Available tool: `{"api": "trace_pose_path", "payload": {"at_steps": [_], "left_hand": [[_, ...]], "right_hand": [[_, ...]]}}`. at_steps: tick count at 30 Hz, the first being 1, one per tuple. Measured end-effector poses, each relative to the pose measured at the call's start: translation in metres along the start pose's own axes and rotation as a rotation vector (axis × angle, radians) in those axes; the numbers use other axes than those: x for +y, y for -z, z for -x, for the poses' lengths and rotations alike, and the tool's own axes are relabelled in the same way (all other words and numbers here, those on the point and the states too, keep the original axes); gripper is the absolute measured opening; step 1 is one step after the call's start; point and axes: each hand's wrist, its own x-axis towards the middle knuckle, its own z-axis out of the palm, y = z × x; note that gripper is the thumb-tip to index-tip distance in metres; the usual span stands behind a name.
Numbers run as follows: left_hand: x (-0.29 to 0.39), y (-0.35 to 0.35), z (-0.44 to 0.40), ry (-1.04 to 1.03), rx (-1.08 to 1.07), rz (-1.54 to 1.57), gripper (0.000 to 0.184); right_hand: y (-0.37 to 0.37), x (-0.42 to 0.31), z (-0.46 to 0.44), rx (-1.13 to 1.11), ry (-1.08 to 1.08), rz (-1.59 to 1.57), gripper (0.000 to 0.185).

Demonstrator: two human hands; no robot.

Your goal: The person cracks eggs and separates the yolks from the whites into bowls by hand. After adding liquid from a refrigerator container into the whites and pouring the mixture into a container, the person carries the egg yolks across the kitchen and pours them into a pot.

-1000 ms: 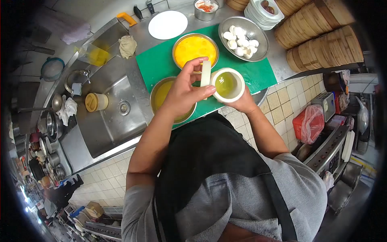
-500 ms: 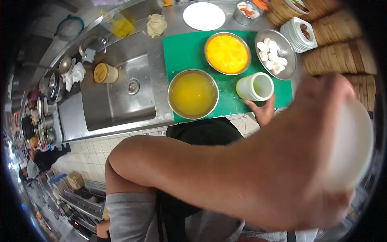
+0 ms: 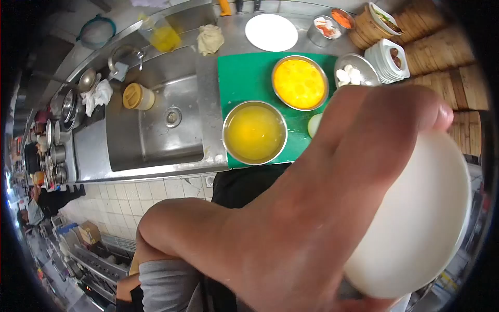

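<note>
My left arm reaches across from the left, and my left hand (image 3: 332, 192) is large and close to the camera. Its fingers are curled round the edge of a round white dish (image 3: 416, 218), whose wide smooth face shows at the right. My right hand is hidden behind this arm. Only a sliver of the whitish tub (image 3: 314, 125) shows beside my wrist on the green cutting board (image 3: 241, 75). On that board stand a steel bowl (image 3: 225, 132) of cloudy yellow liquid and another steel bowl (image 3: 274, 83) holding what look like egg yolks.
A steel sink (image 3: 156, 156) with a lidded tub (image 3: 139, 96) lies left. Behind the board are a white plate (image 3: 271, 32), a cloth (image 3: 210, 39) and metal tins. Bamboo steamers (image 3: 436, 52), stacked dishes (image 3: 387, 62) and a bowl (image 3: 370, 70) of white pieces stand right.
My left hand has turned and moved left with the dish, showing more of its face. It now covers most of the tub and my right hand, which was touching the tub before.
</note>
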Motion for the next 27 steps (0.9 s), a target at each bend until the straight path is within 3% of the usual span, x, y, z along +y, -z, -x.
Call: {"api": "trace_pose_path", "payload": {"at_steps": [17, 18, 19, 24, 25, 27], "left_hand": [[0.030, 0.001, 0.019, -0.034, 0.164, -0.064, 0.086], [0.035, 0.000, 0.021, -0.028, 0.178, -0.078, 0.088], [0.042, 0.001, 0.024, -0.016, 0.202, -0.095, 0.089], [0.075, 0.029, 0.053, 0.119, 0.584, -0.357, 0.096], [0.065, 0.054, 0.076, 0.094, 0.640, -0.547, 0.097], [0.062, 0.080, 0.096, 0.127, 0.812, -0.517, 0.086]], "right_hand": [[-0.042, -0.020, 0.003, -0.293, -0.215, -0.084, 0.042], [-0.048, -0.028, -0.002, -0.279, -0.155, -0.053, 0.025], [-0.055, -0.037, -0.003, -0.276, -0.160, -0.055, 0.025], [-0.060, -0.092, -0.011, -0.410, -0.296, -0.124, 0.036], [-0.064, -0.098, -0.012, -0.401, -0.322, -0.170, 0.035], [-0.067, -0.095, -0.012, -0.389, -0.281, -0.120, 0.039]]}}
